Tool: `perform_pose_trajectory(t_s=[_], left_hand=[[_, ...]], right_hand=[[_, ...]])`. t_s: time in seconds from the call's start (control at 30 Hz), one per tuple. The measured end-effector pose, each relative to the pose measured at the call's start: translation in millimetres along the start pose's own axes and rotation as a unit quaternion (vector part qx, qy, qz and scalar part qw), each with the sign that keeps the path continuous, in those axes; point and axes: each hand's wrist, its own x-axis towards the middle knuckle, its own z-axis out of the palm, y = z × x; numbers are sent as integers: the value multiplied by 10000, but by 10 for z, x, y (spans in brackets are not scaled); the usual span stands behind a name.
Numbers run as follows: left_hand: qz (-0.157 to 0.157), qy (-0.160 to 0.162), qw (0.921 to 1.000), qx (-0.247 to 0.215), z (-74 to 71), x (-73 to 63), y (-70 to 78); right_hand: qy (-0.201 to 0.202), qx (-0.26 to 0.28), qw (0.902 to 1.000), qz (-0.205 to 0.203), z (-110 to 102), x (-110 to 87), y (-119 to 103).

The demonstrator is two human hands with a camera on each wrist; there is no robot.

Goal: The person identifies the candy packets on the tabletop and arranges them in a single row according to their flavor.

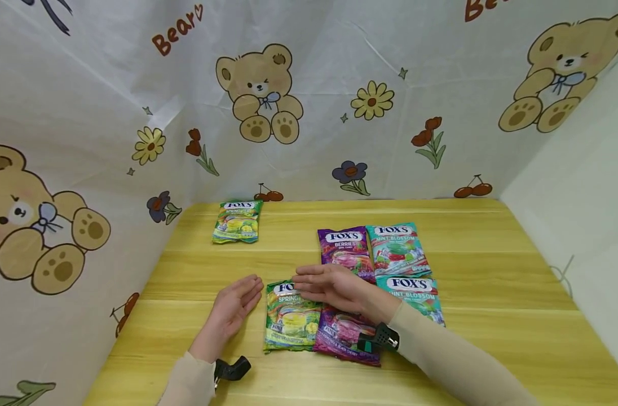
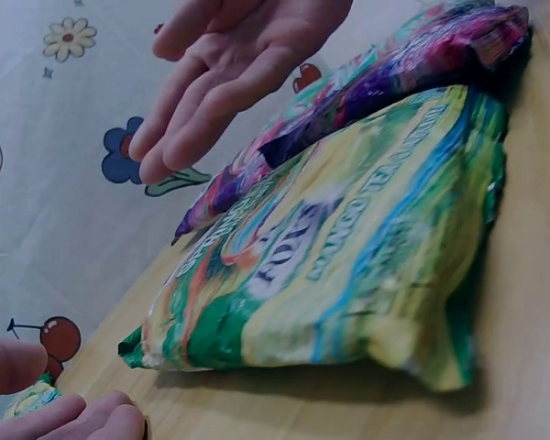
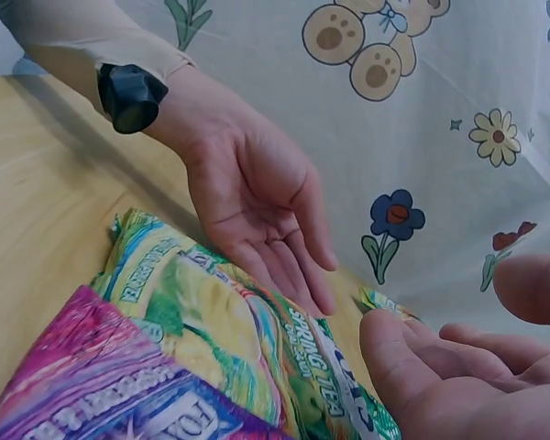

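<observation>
Head view shows us the near green packet (image 1: 292,324) lying flat on the table (image 1: 491,270), left of the middle and towards the near edge, with both hands about it. We judge the step to be bringing the hands in around this packet. Our left hand (image 1: 233,307) is just beside its left side, fingers outstretched and close together, gripping nothing. Our right hand (image 1: 339,290) reaches over its far right corner, fingers also extended and clamped on nothing; whether they touch the wrapper we cannot tell. Taking hold would call for drawing the palms inward and curling the fingers round the sides.

Beside it lies the near purple packet (image 1: 334,332), with the far purple packet (image 1: 345,248) beyond and two mint packets (image 1: 397,248) towards the right edge. Another green packet (image 1: 237,223) rests near the far left corner.

Our right hand hides part of the green packet's lettering and overlaps both purple packets. The sleeve and black wrist camera (image 1: 380,338) cover more of the near row. The table's near edge is cut off, and the wrist views crop both hands.
</observation>
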Motion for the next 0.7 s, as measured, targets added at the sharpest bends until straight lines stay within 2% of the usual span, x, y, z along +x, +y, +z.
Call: perform_pose_trajectory(t_s=[0.47,0.7], left_hand=[[-190,70,9996,210,63,-156,-73],[-408,139,9975,565,78,-281,-71]], right_hand=[[100,-448,9989,134,-181,-398,65],[298,-688,9967,311,-259,-627,72]])
